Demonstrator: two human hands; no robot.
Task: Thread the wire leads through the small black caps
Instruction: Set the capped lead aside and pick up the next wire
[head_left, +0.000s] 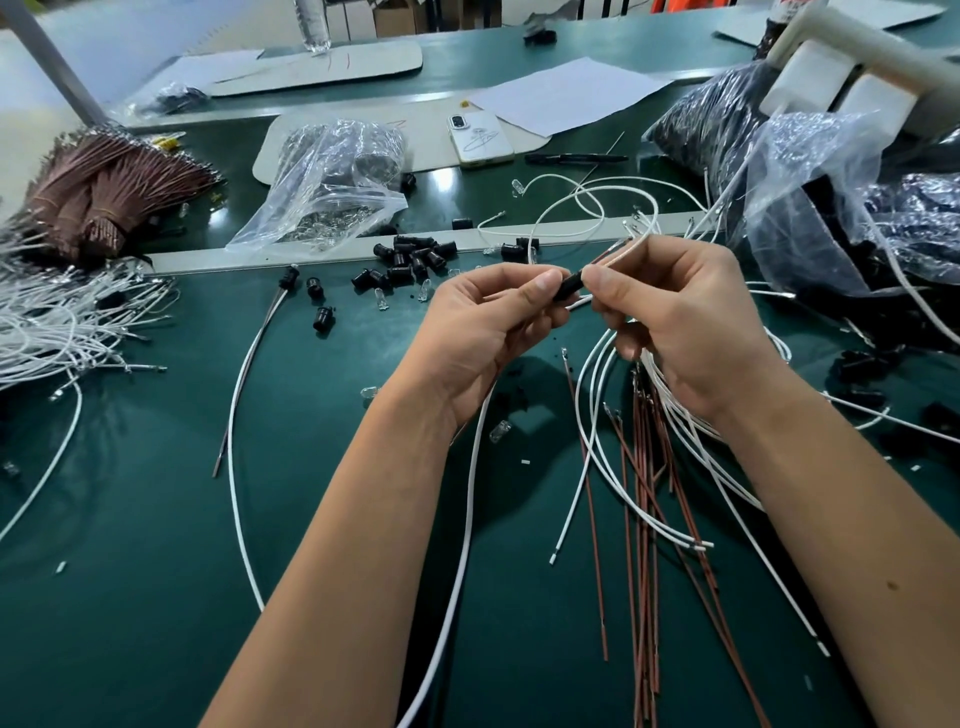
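Left: white wire bundles (57, 322) heaped on tabletop (156, 519), within reach. Centre: left hand (483, 322) fingers pinching black cap (569, 283), steadying it; spare caps (410, 260) behind. Right hand (680, 322) fingers pinching wire leads (631, 249), apparently feeding them in. No readable writing.
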